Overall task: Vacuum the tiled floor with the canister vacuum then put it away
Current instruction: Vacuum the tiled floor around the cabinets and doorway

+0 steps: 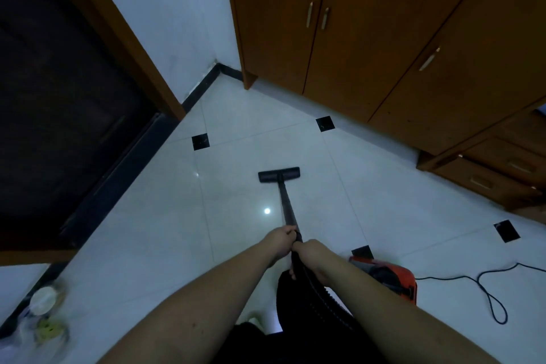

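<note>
Two hands: our left hand [280, 241] and right hand [310, 254] are both closed around the wand [288, 210], one behind the other, for steering.
Floor head [279, 175]: flat on the tiled floor [384, 186], well ahead of us.
Canister vacuum [390, 275]: beside our right arm, so the hose stays slack.

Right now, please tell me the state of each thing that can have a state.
Left hand: closed around the wand.
Right hand: closed around the hose end.
Floor head: flat on the tiles.
Canister: on the floor, hose attached.
Power cord: loose, looped on the floor.
Cabinet doors: closed.
</note>
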`<state>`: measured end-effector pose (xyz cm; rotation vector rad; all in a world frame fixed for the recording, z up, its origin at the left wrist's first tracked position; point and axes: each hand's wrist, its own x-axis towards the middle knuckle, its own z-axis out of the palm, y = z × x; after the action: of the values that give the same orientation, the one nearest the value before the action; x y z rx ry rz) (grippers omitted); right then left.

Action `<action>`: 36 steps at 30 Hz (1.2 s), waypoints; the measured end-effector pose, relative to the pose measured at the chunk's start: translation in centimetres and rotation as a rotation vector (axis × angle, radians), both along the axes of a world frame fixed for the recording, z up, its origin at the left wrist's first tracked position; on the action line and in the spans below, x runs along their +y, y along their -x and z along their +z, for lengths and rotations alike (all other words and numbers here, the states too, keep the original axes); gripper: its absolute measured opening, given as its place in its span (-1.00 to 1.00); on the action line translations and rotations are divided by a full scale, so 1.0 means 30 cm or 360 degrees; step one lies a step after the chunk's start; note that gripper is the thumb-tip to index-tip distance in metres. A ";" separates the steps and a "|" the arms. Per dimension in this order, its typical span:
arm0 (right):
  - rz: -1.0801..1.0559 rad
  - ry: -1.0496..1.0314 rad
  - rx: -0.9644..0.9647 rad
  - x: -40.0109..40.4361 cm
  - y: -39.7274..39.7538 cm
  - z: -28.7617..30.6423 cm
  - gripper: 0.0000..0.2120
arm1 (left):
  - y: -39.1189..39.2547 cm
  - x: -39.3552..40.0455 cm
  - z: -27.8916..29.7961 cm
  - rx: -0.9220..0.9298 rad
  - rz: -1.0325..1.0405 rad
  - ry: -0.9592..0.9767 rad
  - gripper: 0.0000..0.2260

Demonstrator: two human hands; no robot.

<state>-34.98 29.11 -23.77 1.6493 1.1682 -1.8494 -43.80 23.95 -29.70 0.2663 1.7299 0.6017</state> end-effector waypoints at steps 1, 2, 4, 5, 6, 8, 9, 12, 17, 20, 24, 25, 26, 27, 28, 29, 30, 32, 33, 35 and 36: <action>-0.0022 0.0017 0.0003 0.043 0.025 -0.008 -0.80 | 0.028 0.045 -0.001 0.0025 -0.0010 0.0000 -0.67; -0.0036 0.0033 0.0009 0.084 0.051 -0.016 -0.79 | 0.057 0.087 -0.011 0.0039 -0.0003 0.0001 -0.68; -0.0056 0.0016 0.0008 0.165 0.104 -0.028 -0.80 | 0.109 0.163 -0.029 0.0048 0.0036 -0.0001 -0.70; -0.0056 0.0014 0.0004 0.201 0.128 -0.032 -0.82 | 0.132 0.196 -0.037 0.0042 0.0065 -0.0011 -0.70; -0.0055 0.0020 -0.0005 0.233 0.149 -0.036 -0.83 | 0.154 0.226 -0.044 0.0033 0.0091 -0.0028 -0.71; -0.0055 0.0032 -0.0019 0.288 0.187 -0.044 -0.82 | 0.198 0.276 -0.057 0.0023 0.0106 -0.0029 -0.71; -0.0054 0.0032 -0.0030 0.307 0.205 -0.050 -0.82 | 0.219 0.297 -0.062 0.0029 0.0087 -0.0019 -0.70; -0.0065 0.0033 -0.0088 0.350 0.269 -0.058 -0.83 | 0.289 0.352 -0.097 0.0051 0.0003 0.0006 -0.67; -0.0160 0.0005 -0.0112 0.421 0.393 -0.087 -0.76 | 0.437 0.443 -0.138 -0.0039 -0.0031 0.0044 -0.60; -0.0195 0.0005 -0.0133 0.459 0.507 -0.093 -0.73 | 0.561 0.520 -0.142 -0.0088 -0.0046 0.0050 -0.59; -0.0264 -0.0015 -0.0105 0.542 0.659 -0.096 -0.70 | 0.711 0.633 -0.146 -0.0009 -0.0095 0.0043 -0.63; -0.0286 -0.0029 -0.0112 0.564 0.683 -0.091 -0.69 | 0.740 0.664 -0.145 0.0015 -0.0133 0.0050 -0.64; -0.0344 -0.0009 -0.0100 0.585 0.704 -0.076 -0.71 | 0.765 0.692 -0.135 0.0032 -0.0155 0.0042 -0.65; -0.0424 0.0042 -0.0053 0.605 0.721 -0.064 -0.74 | 0.785 0.720 -0.132 0.0059 -0.0218 0.0030 -0.66; -0.0496 0.0092 -0.0015 0.621 0.729 -0.055 -0.77 | 0.803 0.743 -0.129 0.0063 -0.0279 0.0022 -0.66; -0.0545 0.0114 -0.0013 0.633 0.728 -0.057 -0.79 | 0.816 0.763 -0.132 0.0098 -0.0368 0.0013 -0.65; -0.0574 0.0121 -0.0027 0.640 0.720 -0.059 -0.79 | 0.824 0.777 -0.127 0.0114 -0.0440 0.0033 -0.64; -0.0565 0.0134 -0.0025 0.643 0.682 -0.040 -0.76 | 0.805 0.785 -0.143 0.0188 -0.0750 0.0032 -0.63; -0.0526 0.0133 -0.0056 0.639 0.652 -0.040 -0.74 | 0.778 0.780 -0.141 0.0211 -0.0873 0.0009 -0.64; -0.0464 0.0154 -0.0123 0.623 0.574 -0.032 -0.73 | 0.707 0.745 -0.137 0.0234 -0.1086 -0.0078 -0.65; -0.0446 0.0172 -0.0136 0.609 0.532 -0.016 -0.73 | 0.675 0.721 -0.133 0.0162 -0.1037 -0.0081 -0.65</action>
<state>-50.94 47.38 -24.26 1.8868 0.8206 -1.9447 -64.04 45.60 -33.69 0.8666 1.5990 0.1524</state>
